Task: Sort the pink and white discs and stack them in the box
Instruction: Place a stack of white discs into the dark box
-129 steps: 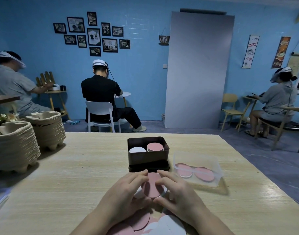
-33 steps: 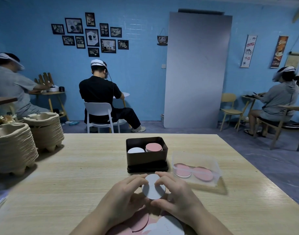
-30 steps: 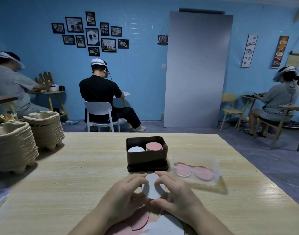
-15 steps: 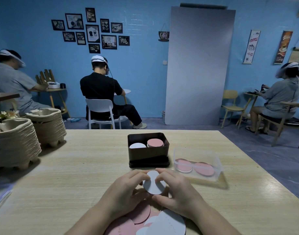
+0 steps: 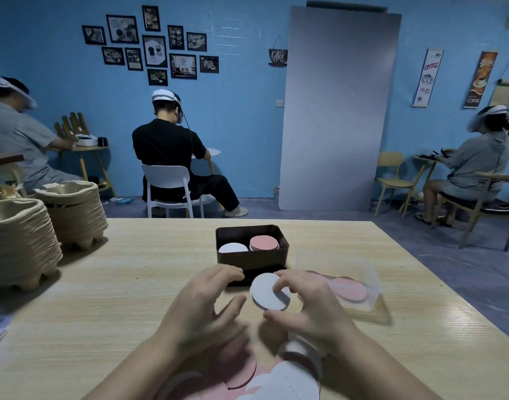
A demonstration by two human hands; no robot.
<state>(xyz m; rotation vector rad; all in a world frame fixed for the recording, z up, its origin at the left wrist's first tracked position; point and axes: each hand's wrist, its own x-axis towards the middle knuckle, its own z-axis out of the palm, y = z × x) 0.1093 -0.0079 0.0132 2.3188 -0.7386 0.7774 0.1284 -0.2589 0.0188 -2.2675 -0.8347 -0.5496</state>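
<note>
1. The white disc (image 5: 266, 295) is flat, round and matte. It is held tilted above the pale, wood-grained table (image 5: 103, 298), just at 6 o'clock of the box.
2. The right hand (image 5: 311, 310) pinches the disc, with curled fingertips on its face and upper edge and the thumb at its lower rim. The left hand (image 5: 204, 310), at 9 o'clock of the disc, has loosely spread fingers, grips nothing and is apart from the disc.
3. The box (image 5: 252, 261) is dark, rectangular, round-cornered and smooth-walled. Inside, a white stack (image 5: 233, 248) sits at the left and a pink stack (image 5: 263, 243) rises higher at the right. The front wall hides how deep either stack goes.
4. At 4 o'clock of the box lies a clear plastic tub (image 5: 371, 280) with pink discs (image 5: 350, 288) flat on its floor. The right hand covers part of them.
5. At 6 o'clock of the hands, a loose pile (image 5: 241, 376) of overlapping pink and white discs is blurred. It is cut off by the frame edge and partly covered by the forearms.
6. At 9 o'clock on the table stand two stacks of ribbed, beige pulp trays (image 5: 19, 241). The nearer stack is cut off by the frame.
</note>
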